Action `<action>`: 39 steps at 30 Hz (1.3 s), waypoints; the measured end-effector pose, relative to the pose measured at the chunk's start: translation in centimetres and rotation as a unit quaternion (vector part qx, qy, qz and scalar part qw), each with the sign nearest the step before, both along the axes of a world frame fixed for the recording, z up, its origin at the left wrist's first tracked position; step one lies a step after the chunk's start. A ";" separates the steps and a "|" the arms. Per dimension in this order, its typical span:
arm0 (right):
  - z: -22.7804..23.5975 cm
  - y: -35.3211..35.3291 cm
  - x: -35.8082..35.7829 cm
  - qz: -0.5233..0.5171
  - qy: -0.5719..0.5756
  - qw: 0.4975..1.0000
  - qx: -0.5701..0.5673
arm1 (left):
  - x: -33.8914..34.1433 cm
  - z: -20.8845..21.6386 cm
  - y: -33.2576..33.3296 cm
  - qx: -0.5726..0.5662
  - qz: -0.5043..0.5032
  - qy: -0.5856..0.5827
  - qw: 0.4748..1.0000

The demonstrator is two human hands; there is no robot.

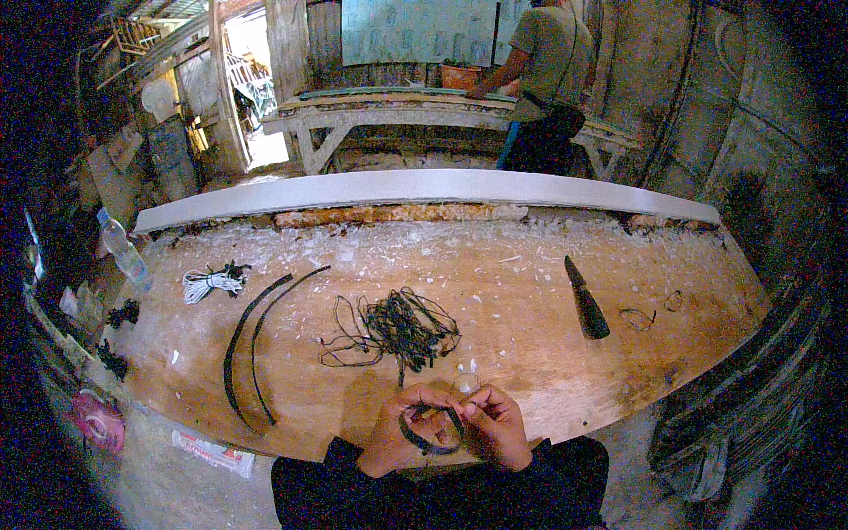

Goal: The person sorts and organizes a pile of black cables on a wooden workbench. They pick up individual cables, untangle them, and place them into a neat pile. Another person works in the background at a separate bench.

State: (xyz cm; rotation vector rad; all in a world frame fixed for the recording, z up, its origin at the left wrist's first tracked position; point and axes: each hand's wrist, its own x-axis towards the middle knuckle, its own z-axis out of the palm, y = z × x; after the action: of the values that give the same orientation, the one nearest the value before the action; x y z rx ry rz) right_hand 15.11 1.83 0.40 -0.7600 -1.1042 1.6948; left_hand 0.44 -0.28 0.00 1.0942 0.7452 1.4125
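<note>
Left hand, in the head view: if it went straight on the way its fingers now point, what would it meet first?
Most likely the right hand. The left hand points its fingers rightward, above the black loop; any gap between the hands is unclear.

I see a long white beam (424, 185) running across my view. Beyond it I have a wooden bench (389, 116) with an orange container (461, 78) on top, and a co-worker (555, 57) in a drab shirt standing toward the beam's right half. Higher behind the beam I make out a pale blue-green sheet (406, 31). Past its left end I get a bright doorway (267, 152). On the beam's near side, just beside that end, a clear plastic bottle (125, 252) lies tilted; farther from the beam, low down, I spot a pink object (97, 420) and a printed bag (212, 452).
</note>
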 end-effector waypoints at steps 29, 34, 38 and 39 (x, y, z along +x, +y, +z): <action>-1.2 0.2 0.5 0.049 0.084 0.994 -0.057 | -0.4 1.1 0.3 -0.116 -0.032 0.004 0.993; -1.2 0.2 1.0 0.063 -0.010 0.998 -0.026 | -0.4 1.3 0.3 -0.120 -0.045 -0.009 0.992; -1.3 0.2 1.0 0.053 0.028 0.998 -0.009 | -0.5 1.7 0.1 -0.142 -0.064 0.010 0.988; -1.4 0.2 0.9 0.066 0.046 0.997 -0.002 | -0.5 1.7 0.1 -0.165 -0.062 0.039 0.984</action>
State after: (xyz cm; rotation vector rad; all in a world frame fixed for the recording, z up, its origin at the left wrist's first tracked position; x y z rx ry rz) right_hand 16.05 2.03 -0.97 -0.6175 -1.1071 1.8251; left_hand -0.09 -0.20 1.71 0.9221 0.9160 1.0987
